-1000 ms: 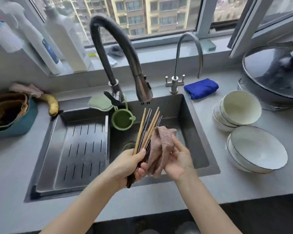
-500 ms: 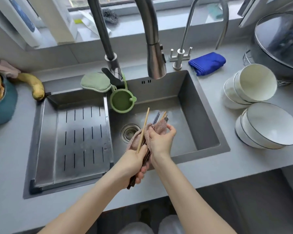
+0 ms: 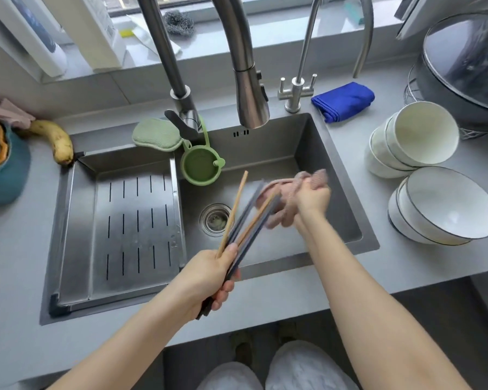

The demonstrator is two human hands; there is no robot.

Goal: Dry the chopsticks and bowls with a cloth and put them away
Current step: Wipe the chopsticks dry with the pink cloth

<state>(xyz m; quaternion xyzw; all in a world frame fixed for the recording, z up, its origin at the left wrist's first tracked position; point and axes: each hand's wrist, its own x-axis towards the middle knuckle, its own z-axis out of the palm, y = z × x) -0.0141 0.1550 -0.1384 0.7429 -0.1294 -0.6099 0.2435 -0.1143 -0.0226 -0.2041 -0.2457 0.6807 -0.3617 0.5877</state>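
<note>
Over the sink (image 3: pixel 293 147), bowls (image 3: pixel 423 136) stacked well right of the fingers, the left hand (image 3: pixel 209 277) grips the chopsticks (image 3: pixel 244 220) at their lower ends and the right hand (image 3: pixel 310 199) clutches the cloth (image 3: pixel 316 175) against their tips.

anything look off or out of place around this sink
A brown-spotted yellow banana lies on the grey counter at the back left corner of the steel sink, odd among washing-up things. The white dark-rimmed bowls lean stacked on their sides.
</note>
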